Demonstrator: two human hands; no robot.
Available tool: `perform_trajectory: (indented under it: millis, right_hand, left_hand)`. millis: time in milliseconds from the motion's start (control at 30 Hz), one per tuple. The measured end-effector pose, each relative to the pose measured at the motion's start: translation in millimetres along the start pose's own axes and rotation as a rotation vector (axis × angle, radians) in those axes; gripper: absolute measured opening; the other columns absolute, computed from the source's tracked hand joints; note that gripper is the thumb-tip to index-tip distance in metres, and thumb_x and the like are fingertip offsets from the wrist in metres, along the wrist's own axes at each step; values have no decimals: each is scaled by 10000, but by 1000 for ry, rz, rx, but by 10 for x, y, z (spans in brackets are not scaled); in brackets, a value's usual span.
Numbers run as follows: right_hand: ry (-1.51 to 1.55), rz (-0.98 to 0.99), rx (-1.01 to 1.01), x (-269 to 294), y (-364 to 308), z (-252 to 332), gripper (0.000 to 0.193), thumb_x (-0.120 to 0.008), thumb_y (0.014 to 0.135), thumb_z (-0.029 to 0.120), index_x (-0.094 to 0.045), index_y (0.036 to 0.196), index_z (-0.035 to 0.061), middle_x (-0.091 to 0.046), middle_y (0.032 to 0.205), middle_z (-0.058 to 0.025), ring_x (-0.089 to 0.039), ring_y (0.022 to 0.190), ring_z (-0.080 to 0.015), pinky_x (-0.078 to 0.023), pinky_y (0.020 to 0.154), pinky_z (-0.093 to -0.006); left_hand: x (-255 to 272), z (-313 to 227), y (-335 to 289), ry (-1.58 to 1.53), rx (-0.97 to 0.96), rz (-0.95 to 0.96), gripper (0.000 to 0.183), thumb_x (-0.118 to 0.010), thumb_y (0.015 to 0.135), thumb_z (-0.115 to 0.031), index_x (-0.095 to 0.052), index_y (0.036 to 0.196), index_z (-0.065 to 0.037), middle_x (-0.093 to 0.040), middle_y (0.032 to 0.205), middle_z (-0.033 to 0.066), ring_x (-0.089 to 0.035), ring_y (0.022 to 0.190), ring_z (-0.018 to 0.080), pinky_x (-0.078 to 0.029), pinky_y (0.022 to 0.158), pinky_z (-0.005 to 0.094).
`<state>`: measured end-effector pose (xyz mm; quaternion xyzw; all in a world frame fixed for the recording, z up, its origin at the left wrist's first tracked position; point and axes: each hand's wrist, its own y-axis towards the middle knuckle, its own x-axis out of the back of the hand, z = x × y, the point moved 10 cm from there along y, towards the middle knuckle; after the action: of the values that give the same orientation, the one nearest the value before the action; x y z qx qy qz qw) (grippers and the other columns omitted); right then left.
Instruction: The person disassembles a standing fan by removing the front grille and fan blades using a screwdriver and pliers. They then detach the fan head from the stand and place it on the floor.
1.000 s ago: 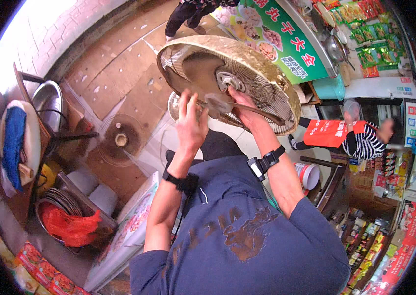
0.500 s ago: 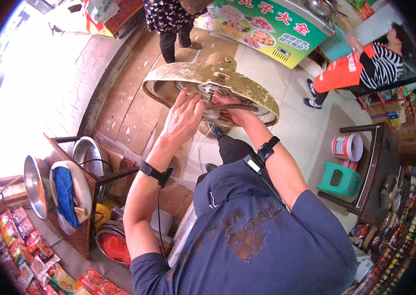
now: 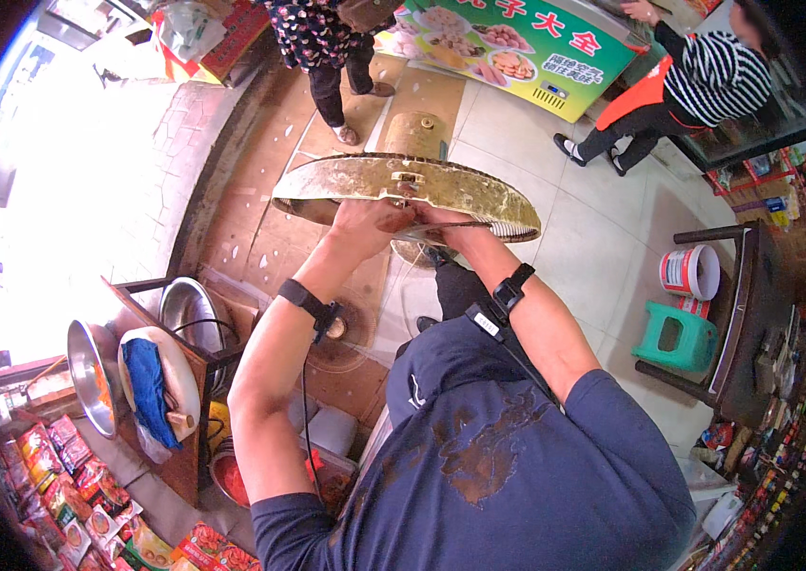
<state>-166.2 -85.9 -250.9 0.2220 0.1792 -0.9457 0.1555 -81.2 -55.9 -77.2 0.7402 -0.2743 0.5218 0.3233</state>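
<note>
A grimy, cream-coloured fan head (image 3: 489, 186) stands in front of me, its wide rim spanning between my wrists and its motor housing (image 3: 417, 135) behind. My left hand (image 3: 365, 226) reaches up to the rim's lower edge near the middle, fingers curled in around something hidden there. Beside it, my right hand (image 3: 439, 226) goes in under the same rim, next to a thin curved edge (image 3: 455, 227) and the wire grille (image 3: 514, 229). Its fingertips are out of sight behind the rim. Both wrists wear black bands.
At left, metal basins (image 3: 89, 376) and a blue cloth (image 3: 149, 390) lie by a wooden frame. A green stool (image 3: 677, 338) and white-and-red bucket (image 3: 688, 273) stand right. A striped-shirt person (image 3: 722, 76) stands by a green chest freezer (image 3: 517, 57); another person (image 3: 322, 43) stands behind the fan.
The fan's rim now hides the hub that showed before. My left hand has dropped lower, its fingers more curled. The striped-shirt person has turned and raised an arm.
</note>
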Motion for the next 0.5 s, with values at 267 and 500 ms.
perform_trajectory:
  millis: [267, 500]
  right_hand:
    - [40, 34, 10, -125, 113, -14, 214, -715, 1050, 314, -694, 1156, 130, -694, 989, 14, -626, 836, -115, -531, 724, -286]
    - [57, 47, 50, -136, 132, -6, 192, -743, 1034, 258, -694, 1169, 130, -689, 999, 13, -628, 839, -119, -540, 730, -288]
  left_hand:
    - [-194, 11, -8, 166, 63, 305, 292, -614, 920, -165, -742, 1176, -225, -769, 955, 123, -761, 894, 382, -608, 741, 514]
    - [-165, -43, -42, 121, 48, 230, 198, -577, 980, -203, -742, 1083, -168, -758, 899, 107, -768, 871, 322, -607, 732, 475]
